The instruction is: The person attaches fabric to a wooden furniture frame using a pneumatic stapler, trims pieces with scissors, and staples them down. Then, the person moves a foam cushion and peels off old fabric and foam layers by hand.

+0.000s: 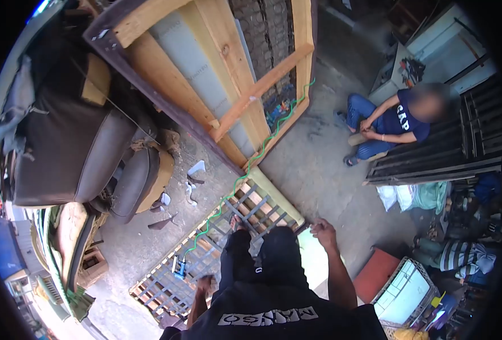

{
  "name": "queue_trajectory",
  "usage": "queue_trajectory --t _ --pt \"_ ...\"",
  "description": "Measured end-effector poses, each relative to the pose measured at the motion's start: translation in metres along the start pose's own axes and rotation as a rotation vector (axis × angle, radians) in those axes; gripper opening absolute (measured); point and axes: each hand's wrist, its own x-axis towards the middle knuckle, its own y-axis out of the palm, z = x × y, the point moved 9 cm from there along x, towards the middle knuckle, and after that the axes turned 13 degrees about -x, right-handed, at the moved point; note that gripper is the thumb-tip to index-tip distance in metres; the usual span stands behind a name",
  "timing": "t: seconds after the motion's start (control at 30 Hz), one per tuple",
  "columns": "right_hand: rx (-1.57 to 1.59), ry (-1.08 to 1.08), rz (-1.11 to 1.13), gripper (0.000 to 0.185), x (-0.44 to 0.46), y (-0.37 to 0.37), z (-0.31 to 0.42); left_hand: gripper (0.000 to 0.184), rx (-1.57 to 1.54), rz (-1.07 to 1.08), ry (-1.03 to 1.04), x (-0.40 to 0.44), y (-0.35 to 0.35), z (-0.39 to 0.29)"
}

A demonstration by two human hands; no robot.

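My right hand [323,232] is raised beside the padded edge of a wooden frame strung with dark webbing straps [177,289]. Its fingers are curled together; whatever they hold, if anything, is too small to make out. Low by my left leg is my left hand [206,284], over the strapped frame, its fingers blurred and partly hidden. On the straps to its left lies a blue air staple gun [180,268], joined to a green coiled hose [240,180]. The hose runs up over a large upholstered wooden frame [225,51] standing ahead.
Dark seat cushions [64,147] are piled on the left, with scraps [163,222] on the floor. A seated person [395,122] is at the right near a slatted dark panel [438,153]. White sacks [401,196] and a red board [377,275] stand lower right.
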Motion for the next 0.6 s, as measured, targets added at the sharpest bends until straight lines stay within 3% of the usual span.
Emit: queue_trajectory --t 0.03,0.07,0.17,0.23,0.33,0.4,0.53,0.6 --pt "-0.006 0.037 0.005 0.036 -0.007 -0.014 0.007 0.038 -0.042 0.010 -0.032 0.023 -0.030 -0.040" --pt "0.016 0.066 0.016 0.032 -0.006 -0.026 0.015 0.041 -0.979 -0.104 -0.328 0.033 -0.056 -0.089" --pt "-0.043 0.093 0.059 0.029 0.012 -0.048 0.016 0.049 -0.944 -0.235 -0.149 0.095 -0.150 -0.190" --pt "-0.260 0.097 0.099 0.029 0.045 -0.056 -0.049 0.047 -0.899 -0.350 -0.128 0.119 -0.200 -0.231" --pt "-0.187 0.199 0.134 0.029 0.065 -0.083 -0.031 0.040 -0.826 -0.505 -0.156 0.141 -0.234 -0.231" --pt "-0.442 0.094 0.153 0.029 0.119 -0.102 -0.019 0.037 -0.834 -0.586 -0.232 0.147 -0.230 -0.226" --pt "-0.509 -0.031 0.351 0.026 0.324 -0.084 -0.084 0.038 -0.729 -0.806 -0.372 0.152 -0.144 -0.230" --pt "-0.995 -0.265 0.308 0.028 0.405 -0.069 -0.039 0.034 -0.568 -0.742 -0.493 0.148 -0.047 -0.215"
